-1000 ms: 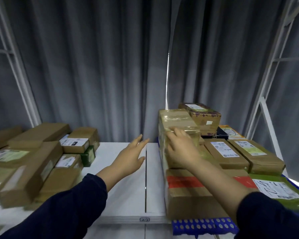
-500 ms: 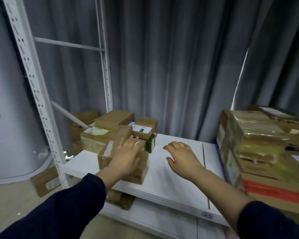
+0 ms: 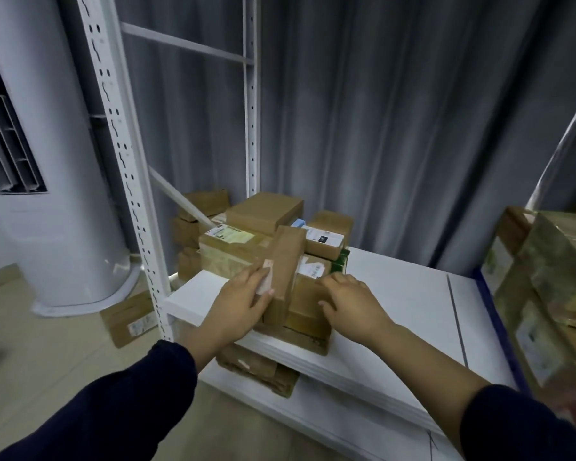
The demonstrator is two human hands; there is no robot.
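My left hand (image 3: 240, 304) grips the near end of the long cardboard box (image 3: 285, 257), which lies atop the parcels at the shelf's (image 3: 396, 314) front left corner. My right hand (image 3: 350, 304) rests, fingers loosely bent, on the flat box (image 3: 308, 296) beneath it, holding nothing.

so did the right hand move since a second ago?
Yes. The right hand went left: off the tape-wrapped parcel at right, across the white shelf board, onto the flat cardboard box beside the long box the left hand grips.
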